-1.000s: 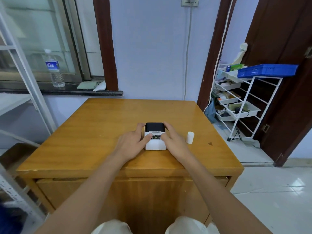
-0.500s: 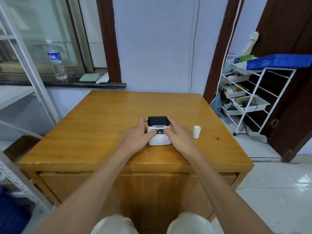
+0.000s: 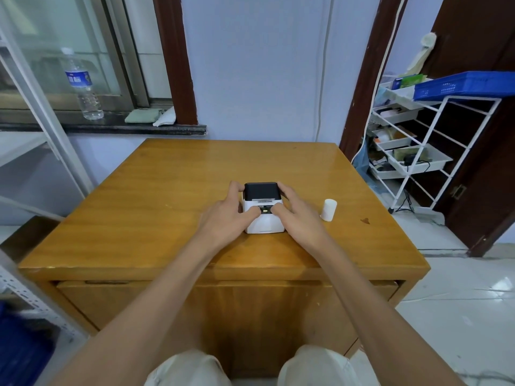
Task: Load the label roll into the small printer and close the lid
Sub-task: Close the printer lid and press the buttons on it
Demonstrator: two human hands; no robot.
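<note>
A small printer (image 3: 263, 221), white with a black lid that lies closed, sits on the wooden table (image 3: 167, 207) near its front middle. My left hand (image 3: 223, 218) clasps the printer's left side, thumb resting on the white front top. My right hand (image 3: 299, 218) clasps the right side, thumb beside the small dark panel. A white label roll (image 3: 328, 209) stands upright on the table just right of my right hand, apart from it.
A white wire rack (image 3: 418, 151) with trays and a blue basket (image 3: 462, 86) stands at the right by a dark door. A water bottle (image 3: 82, 84) stands on the window sill at the back left. A metal shelf frame (image 3: 41, 112) runs along the left.
Both hands keep their hold on the printer. The camera view has shifted slightly; the printer and the label roll stay where they were on the table.
</note>
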